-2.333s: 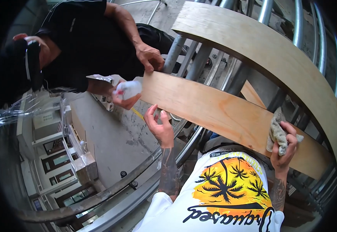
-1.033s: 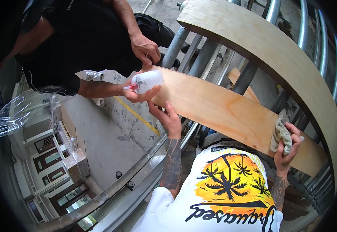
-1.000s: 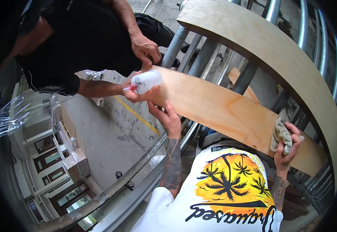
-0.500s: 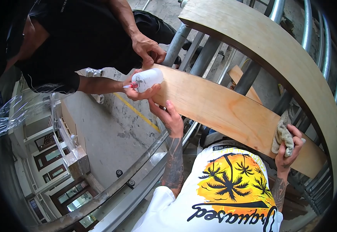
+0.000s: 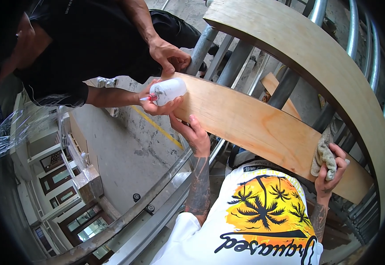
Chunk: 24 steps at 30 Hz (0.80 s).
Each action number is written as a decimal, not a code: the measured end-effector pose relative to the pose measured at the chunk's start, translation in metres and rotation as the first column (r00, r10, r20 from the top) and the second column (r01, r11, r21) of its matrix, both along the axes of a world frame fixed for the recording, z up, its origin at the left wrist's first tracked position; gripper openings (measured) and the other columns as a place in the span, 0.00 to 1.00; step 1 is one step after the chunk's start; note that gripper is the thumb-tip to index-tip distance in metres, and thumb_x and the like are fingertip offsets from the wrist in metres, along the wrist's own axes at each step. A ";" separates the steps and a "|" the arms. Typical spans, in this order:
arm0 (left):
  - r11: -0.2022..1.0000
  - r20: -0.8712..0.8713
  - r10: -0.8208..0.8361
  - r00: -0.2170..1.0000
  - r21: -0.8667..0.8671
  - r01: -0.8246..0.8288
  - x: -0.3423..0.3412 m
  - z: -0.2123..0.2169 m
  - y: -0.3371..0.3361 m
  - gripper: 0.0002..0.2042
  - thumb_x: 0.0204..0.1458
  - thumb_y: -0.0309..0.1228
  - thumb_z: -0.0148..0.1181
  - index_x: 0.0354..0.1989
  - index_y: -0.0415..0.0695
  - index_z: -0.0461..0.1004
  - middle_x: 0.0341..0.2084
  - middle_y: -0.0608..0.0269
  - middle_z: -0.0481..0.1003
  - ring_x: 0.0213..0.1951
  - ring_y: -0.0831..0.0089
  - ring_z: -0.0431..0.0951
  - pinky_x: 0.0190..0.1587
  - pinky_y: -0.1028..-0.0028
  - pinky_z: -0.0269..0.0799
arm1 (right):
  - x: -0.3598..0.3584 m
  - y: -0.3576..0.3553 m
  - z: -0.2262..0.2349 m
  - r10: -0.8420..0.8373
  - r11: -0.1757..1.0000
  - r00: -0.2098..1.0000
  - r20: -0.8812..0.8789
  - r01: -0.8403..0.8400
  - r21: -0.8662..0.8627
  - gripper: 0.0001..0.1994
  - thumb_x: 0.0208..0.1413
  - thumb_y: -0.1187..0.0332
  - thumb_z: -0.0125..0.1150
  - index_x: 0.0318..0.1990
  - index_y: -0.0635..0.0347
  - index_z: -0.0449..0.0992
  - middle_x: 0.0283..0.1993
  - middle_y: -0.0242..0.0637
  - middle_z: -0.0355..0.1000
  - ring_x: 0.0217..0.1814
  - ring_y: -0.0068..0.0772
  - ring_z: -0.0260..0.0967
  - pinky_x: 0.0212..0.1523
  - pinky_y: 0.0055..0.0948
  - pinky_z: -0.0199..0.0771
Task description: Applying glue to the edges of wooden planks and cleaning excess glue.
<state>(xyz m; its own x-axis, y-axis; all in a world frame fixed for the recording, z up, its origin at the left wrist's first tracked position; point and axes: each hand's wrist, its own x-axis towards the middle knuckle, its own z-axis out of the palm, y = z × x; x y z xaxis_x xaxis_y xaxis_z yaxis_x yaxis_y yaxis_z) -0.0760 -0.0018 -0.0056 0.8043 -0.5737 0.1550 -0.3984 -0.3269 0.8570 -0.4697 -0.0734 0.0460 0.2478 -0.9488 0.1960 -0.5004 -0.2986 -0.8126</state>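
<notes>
A long pale plywood board (image 5: 258, 123) slants across the middle, its left end higher than its right. My left hand (image 5: 197, 134) grips the near edge by its left end, thumb on top and the other fingers partly hidden beneath. At the right end, my right hand (image 5: 332, 167) is closed round a crumpled grey-beige rag (image 5: 324, 154), which lies against the board. Opposite me, a co-worker's hand (image 5: 168, 106) holds a white squeeze bottle (image 5: 171, 90) with a red cap and pointed nozzle over the board's left end. The co-worker's other hand (image 5: 168, 53) touches the far corner of the board.
A large curved plywood piece (image 5: 307, 48) arches over the far and right side. Grey metal rollers (image 5: 285, 88) of a rack run under the boards. Another wooden strip (image 5: 355, 179) lies beyond my right hand. Clear plastic film (image 5: 13, 128) hangs at left, and a metal rail (image 5: 157, 190) passes beside my left arm.
</notes>
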 end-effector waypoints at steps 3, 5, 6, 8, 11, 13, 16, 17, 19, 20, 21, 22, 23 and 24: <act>0.999 0.015 0.025 1.000 0.037 -0.025 0.001 -0.003 0.002 0.37 0.64 0.43 0.48 0.74 0.36 0.41 0.66 0.39 0.49 0.66 0.49 0.59 0.67 0.54 0.59 | 0.001 0.001 0.000 -0.007 1.000 1.000 0.016 0.007 0.013 0.12 0.58 0.67 0.54 0.46 0.60 0.63 0.59 0.52 0.70 0.60 0.47 0.67 0.64 0.45 0.59; 0.998 0.012 0.062 0.998 0.006 -0.062 0.000 -0.006 0.002 0.36 0.65 0.42 0.48 0.74 0.37 0.41 0.66 0.39 0.50 0.65 0.49 0.59 0.67 0.54 0.56 | 0.001 0.001 -0.001 -0.024 1.000 1.000 0.015 0.023 0.013 0.12 0.57 0.67 0.55 0.45 0.60 0.63 0.59 0.52 0.70 0.61 0.47 0.67 0.65 0.45 0.59; 0.998 0.011 0.061 0.998 0.006 -0.061 0.001 -0.008 0.003 0.36 0.65 0.42 0.48 0.74 0.37 0.41 0.66 0.39 0.50 0.65 0.49 0.59 0.67 0.54 0.56 | 0.001 0.001 -0.001 -0.025 1.000 1.000 0.015 0.025 0.012 0.12 0.57 0.67 0.55 0.45 0.60 0.63 0.59 0.52 0.70 0.61 0.47 0.67 0.65 0.45 0.59; 0.994 0.102 0.076 0.992 0.066 -0.083 0.002 -0.011 0.005 0.34 0.65 0.39 0.50 0.73 0.36 0.45 0.65 0.40 0.51 0.66 0.50 0.58 0.67 0.55 0.56 | 0.000 0.001 0.000 -0.022 1.000 1.000 0.013 0.022 0.001 0.12 0.58 0.67 0.55 0.45 0.60 0.63 0.59 0.52 0.70 0.61 0.47 0.67 0.65 0.45 0.59; 0.994 0.152 0.100 0.983 0.031 -0.106 0.004 -0.022 0.005 0.32 0.62 0.35 0.55 0.71 0.37 0.51 0.65 0.47 0.60 0.66 0.57 0.62 0.67 0.59 0.60 | -0.001 0.001 -0.005 -0.025 1.000 1.000 0.012 0.025 0.006 0.12 0.59 0.66 0.55 0.45 0.61 0.63 0.59 0.52 0.70 0.61 0.47 0.67 0.64 0.45 0.59; 0.898 -0.584 0.425 0.692 0.366 -0.243 0.063 -0.006 -0.034 0.26 0.64 0.34 0.53 0.69 0.43 0.56 0.61 0.50 0.63 0.62 0.59 0.66 0.63 0.60 0.65 | -0.003 0.000 -0.003 -0.014 1.000 1.000 -0.013 0.014 0.007 0.12 0.57 0.68 0.54 0.45 0.61 0.62 0.58 0.53 0.70 0.60 0.49 0.68 0.64 0.47 0.62; 0.699 -0.230 0.568 -0.790 0.642 0.316 0.140 0.062 -0.106 0.17 0.67 0.32 0.49 0.64 0.54 0.66 0.54 0.57 0.70 0.53 0.61 0.74 0.56 0.63 0.75 | -0.003 -0.002 0.003 0.004 1.000 1.000 -0.018 -0.004 -0.001 0.13 0.57 0.70 0.54 0.46 0.61 0.60 0.57 0.55 0.70 0.59 0.52 0.68 0.63 0.49 0.64; 0.658 -0.193 0.614 -0.765 0.661 0.361 0.139 0.064 -0.108 0.18 0.67 0.32 0.50 0.64 0.51 0.65 0.55 0.56 0.69 0.54 0.60 0.73 0.57 0.62 0.73 | -0.002 -0.003 0.003 0.012 1.000 1.000 0.006 -0.012 0.000 0.13 0.58 0.69 0.55 0.46 0.61 0.60 0.57 0.55 0.70 0.59 0.51 0.68 0.63 0.49 0.64; 0.576 -0.120 0.689 -0.715 0.688 0.441 0.138 0.071 -0.111 0.20 0.65 0.32 0.52 0.64 0.47 0.64 0.56 0.52 0.68 0.55 0.57 0.72 0.59 0.59 0.70 | 0.000 -0.003 0.001 0.011 1.000 1.000 0.026 -0.011 -0.003 0.13 0.59 0.66 0.55 0.46 0.61 0.61 0.58 0.54 0.70 0.60 0.49 0.68 0.63 0.46 0.63; 0.537 -0.083 0.719 -0.690 0.697 0.476 0.137 0.075 -0.113 0.21 0.64 0.32 0.53 0.65 0.44 0.63 0.56 0.50 0.68 0.56 0.55 0.71 0.60 0.58 0.68 | 0.001 -0.003 0.000 0.001 1.000 0.999 0.045 -0.001 -0.003 0.13 0.61 0.64 0.55 0.46 0.61 0.62 0.58 0.53 0.70 0.60 0.47 0.68 0.63 0.43 0.61; 0.554 -0.090 0.702 -0.706 0.693 0.462 0.136 0.077 -0.113 0.21 0.64 0.32 0.53 0.65 0.44 0.63 0.56 0.50 0.68 0.56 0.55 0.71 0.60 0.58 0.68 | 0.003 -0.002 -0.001 0.009 1.000 0.998 0.068 -0.008 -0.006 0.14 0.61 0.63 0.55 0.46 0.62 0.62 0.58 0.53 0.70 0.60 0.46 0.68 0.63 0.43 0.61; 0.550 0.131 0.631 -0.765 0.620 0.560 0.135 0.081 -0.115 0.21 0.63 0.32 0.54 0.64 0.43 0.63 0.57 0.49 0.68 0.57 0.54 0.70 0.61 0.57 0.67 | 0.004 -0.003 -0.001 0.036 0.999 0.997 0.071 -0.035 -0.019 0.14 0.61 0.63 0.55 0.46 0.62 0.62 0.58 0.53 0.70 0.60 0.46 0.68 0.63 0.43 0.61; 0.564 0.351 0.542 -0.764 0.521 0.640 0.133 0.085 -0.116 0.22 0.63 0.31 0.55 0.64 0.41 0.63 0.57 0.47 0.67 0.58 0.52 0.70 0.61 0.56 0.66 | 0.004 -0.002 -0.001 0.021 1.000 0.999 0.046 -0.021 -0.012 0.14 0.60 0.63 0.55 0.46 0.62 0.62 0.58 0.53 0.70 0.59 0.46 0.68 0.62 0.43 0.62; 0.578 0.570 0.466 -0.677 0.383 0.721 0.125 0.073 -0.124 0.23 0.62 0.31 0.56 0.64 0.39 0.63 0.57 0.46 0.67 0.58 0.51 0.69 0.62 0.55 0.65 | 0.001 0.000 -0.001 -0.019 1.000 1.000 -0.003 0.019 -0.010 0.14 0.60 0.63 0.55 0.46 0.62 0.62 0.58 0.53 0.70 0.59 0.45 0.68 0.62 0.43 0.62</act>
<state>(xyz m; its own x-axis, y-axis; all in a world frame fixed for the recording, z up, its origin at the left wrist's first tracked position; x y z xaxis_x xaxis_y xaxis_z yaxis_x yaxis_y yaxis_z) 0.0490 -0.1256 0.0675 -0.9810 0.1472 0.1262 -0.0955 0.1998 -0.9752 -0.4683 -0.0731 0.0451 0.2299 -0.9515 0.2046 -0.5086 -0.2967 -0.8082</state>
